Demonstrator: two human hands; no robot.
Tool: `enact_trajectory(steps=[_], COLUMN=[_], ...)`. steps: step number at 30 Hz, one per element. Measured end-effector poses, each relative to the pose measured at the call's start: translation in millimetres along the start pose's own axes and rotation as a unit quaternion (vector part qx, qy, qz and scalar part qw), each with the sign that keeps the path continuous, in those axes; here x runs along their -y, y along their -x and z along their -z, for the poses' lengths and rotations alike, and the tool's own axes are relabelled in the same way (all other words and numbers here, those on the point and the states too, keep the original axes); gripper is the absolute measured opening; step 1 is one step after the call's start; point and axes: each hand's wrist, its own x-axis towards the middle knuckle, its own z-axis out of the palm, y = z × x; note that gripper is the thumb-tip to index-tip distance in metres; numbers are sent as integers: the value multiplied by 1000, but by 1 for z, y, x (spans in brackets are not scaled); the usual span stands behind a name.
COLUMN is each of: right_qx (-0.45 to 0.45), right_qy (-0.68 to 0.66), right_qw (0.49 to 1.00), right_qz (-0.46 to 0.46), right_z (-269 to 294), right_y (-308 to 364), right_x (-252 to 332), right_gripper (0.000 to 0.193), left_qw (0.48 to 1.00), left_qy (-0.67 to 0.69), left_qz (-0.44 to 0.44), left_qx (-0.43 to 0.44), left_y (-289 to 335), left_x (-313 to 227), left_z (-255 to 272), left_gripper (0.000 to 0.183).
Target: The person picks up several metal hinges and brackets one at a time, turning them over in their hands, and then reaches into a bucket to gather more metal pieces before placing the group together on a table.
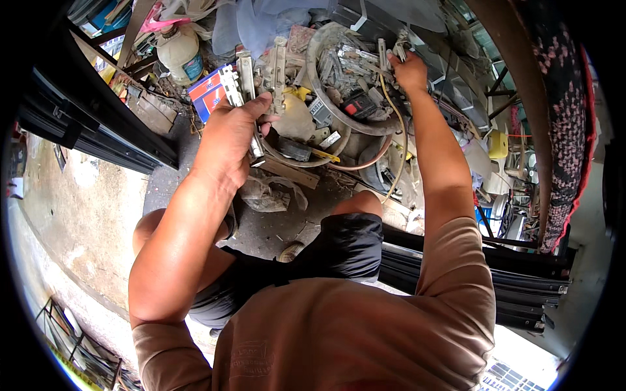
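- The long silvery metal bracket pieces [246, 88] are gripped as a bundle in the left hand [229, 133], which is closed around their lower ends; the upper ends stick up and away over the clutter.
- Nearest of all, the person crouches in a tan short-sleeved shirt [339, 332] and dark shorts [345, 244], knees bent above a stained concrete floor [85, 215].
- Just beyond the knees, a crumpled grey plastic scrap [264, 195] and a flat strip of wood [290, 173] lie on the ground under the left hand.
- To the near right, a stack of long black metal profiles [521, 287] runs across; a similar dark stack [85, 117] lies at the left.
- Farther on, a round grey metal basin [326, 98] sits heaped with small metal fittings and a dark boxy part.
- The right hand [409, 70] reaches to the far rim of that basin, fingers curled down among the fittings; whether it actually pinches one cannot be told.
- A thin yellowish cable [399, 140] loops down from the basin along the right forearm.
- Far left stand a whitish plastic jug [179, 55] and a red-and-blue cardboard box [210, 91].
- By the look of it, the sorting is partway: several brackets are already collected in the left hand, while much hardware remains in the basin.
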Motion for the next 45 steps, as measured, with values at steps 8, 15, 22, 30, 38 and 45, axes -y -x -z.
enact_trajectory(steps=[8,15,22,30,38,45], right_qx=[-23,154,114,225,265,269], right_qy=[-69,78,133,-63,202,295], right_qw=[995,981,983,964,924,905], right_qz=[62,86,52,130,188,145], right_z=[2,-20,-47,-5,-40,-72], right_y=[45,67,43,6,44,64], right_x=[33,31,47,73,29,59], right_gripper=[37,47,42,65,34,35], left_qw=[1000,1000,1000,1000,1000,1000], left_qy=[12,8,6,4,7,4], left_qz=[-2,-8,-8,-13,-14,-12], left_qx=[4,0,6,-15,-1,2], left_y=[-3,-2,-4,-3,-6,-3], left_x=[-1,-1,3,-3,-4,-3], left_z=[1,1,1,-2,-2,0], left_gripper=[17,15,15,13,13,15])
